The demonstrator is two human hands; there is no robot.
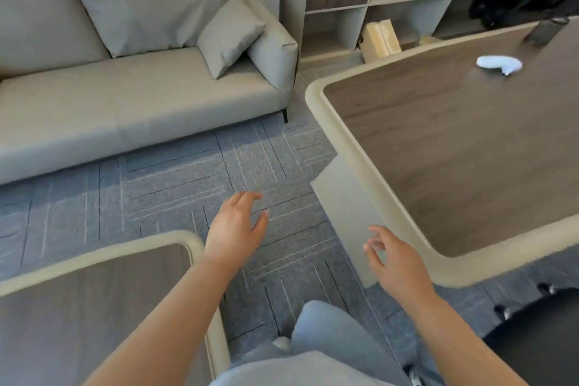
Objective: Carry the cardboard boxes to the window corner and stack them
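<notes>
A tan cardboard box [380,40] stands on the floor far ahead, against the bottom of the shelf unit and behind the corner of the large table. A sliver of a second box [427,40] shows to its right, mostly hidden by the table edge. My left hand [236,229] hangs over the carpet in the middle, fingers apart, holding nothing. At the lower right, my right hand [396,263] is also empty with fingers spread, close to the table's leg panel. Both hands are far from the boxes.
A grey sofa [131,97] with a cushion fills the left. A large wood-topped table [463,147] on the right carries a white controller [499,64] and a dark bottle [546,30]. A smaller table [103,307] sits lower left. A black chair [539,341] stands lower right. Carpeted aisle [257,160] runs between.
</notes>
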